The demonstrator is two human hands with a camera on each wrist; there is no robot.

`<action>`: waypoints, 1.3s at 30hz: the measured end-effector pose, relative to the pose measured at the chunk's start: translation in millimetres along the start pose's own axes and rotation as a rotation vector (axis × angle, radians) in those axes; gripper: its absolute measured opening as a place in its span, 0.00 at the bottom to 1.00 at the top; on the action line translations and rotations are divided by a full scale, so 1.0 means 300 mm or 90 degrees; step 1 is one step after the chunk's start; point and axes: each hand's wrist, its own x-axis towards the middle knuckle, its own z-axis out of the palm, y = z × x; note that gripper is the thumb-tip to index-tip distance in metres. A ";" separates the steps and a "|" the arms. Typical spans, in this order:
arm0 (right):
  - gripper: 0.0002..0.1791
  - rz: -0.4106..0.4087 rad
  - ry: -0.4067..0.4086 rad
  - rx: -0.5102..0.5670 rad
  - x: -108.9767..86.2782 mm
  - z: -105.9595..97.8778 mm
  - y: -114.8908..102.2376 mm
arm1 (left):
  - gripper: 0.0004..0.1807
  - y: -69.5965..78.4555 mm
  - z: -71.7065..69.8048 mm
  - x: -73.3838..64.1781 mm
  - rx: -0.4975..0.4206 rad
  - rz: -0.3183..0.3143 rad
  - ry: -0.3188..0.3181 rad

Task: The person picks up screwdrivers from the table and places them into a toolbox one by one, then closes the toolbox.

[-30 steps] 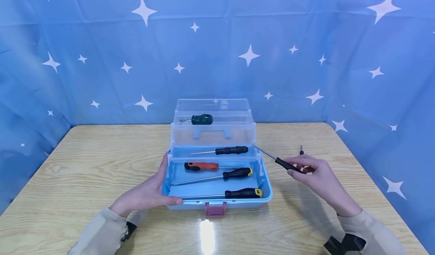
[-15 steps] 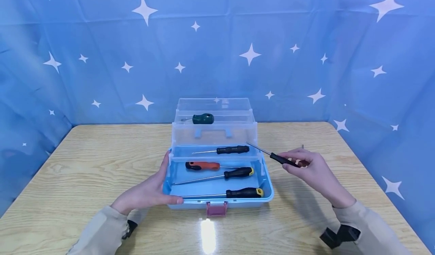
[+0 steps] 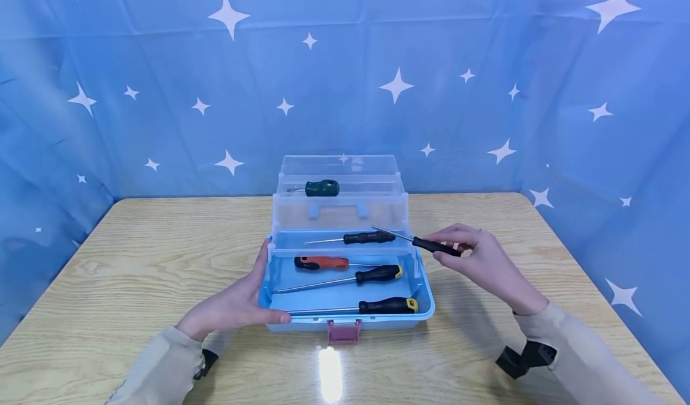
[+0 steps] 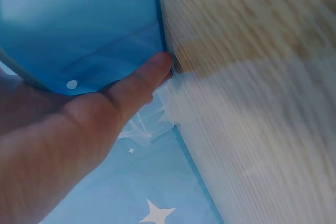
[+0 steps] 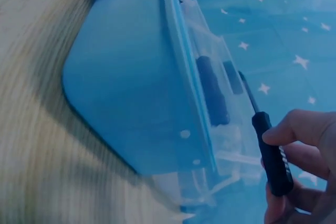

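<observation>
My right hand (image 3: 480, 261) pinches a slim screwdriver (image 3: 438, 247) by its black handle, thumb and fingertips on it. The shaft points left over the right end of the blue toolbox (image 3: 426, 294) and overlaps a black-handled screwdriver (image 3: 369, 238) in the clear lower tray (image 3: 339, 253). In the right wrist view the held handle (image 5: 272, 156) stands beside the trays. My left hand (image 3: 234, 306) rests on the toolbox's left front corner, thumb (image 3: 275, 318) along the front rim, fingers straight against the side. The left wrist view shows a finger (image 4: 142, 80) pressed to the blue wall.
Inside the box lie an orange-and-black screwdriver (image 3: 321, 263) and two with black-and-yellow handles, one behind (image 3: 377, 274) and one at the front (image 3: 388, 306). A green stubby screwdriver (image 3: 322, 188) sits higher up. A pink latch (image 3: 343, 333) hangs at the front.
My right hand has moved left and slightly up with the screwdriver, bringing its shaft over the tray. A small dark object behind that hand is now hidden. My left hand stays put.
</observation>
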 end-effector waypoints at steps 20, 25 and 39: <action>0.14 -0.058 -0.046 -0.023 0.102 0.039 -0.079 | 0.69 -0.002 0.000 0.004 -0.023 0.003 -0.003; 0.14 -0.052 -0.069 -0.019 0.130 0.047 -0.101 | 0.69 0.000 -0.001 0.002 -0.019 -0.005 0.000; 0.14 -0.085 -0.130 -0.030 0.214 0.074 -0.108 | 0.69 0.001 0.000 0.001 -0.022 0.004 -0.003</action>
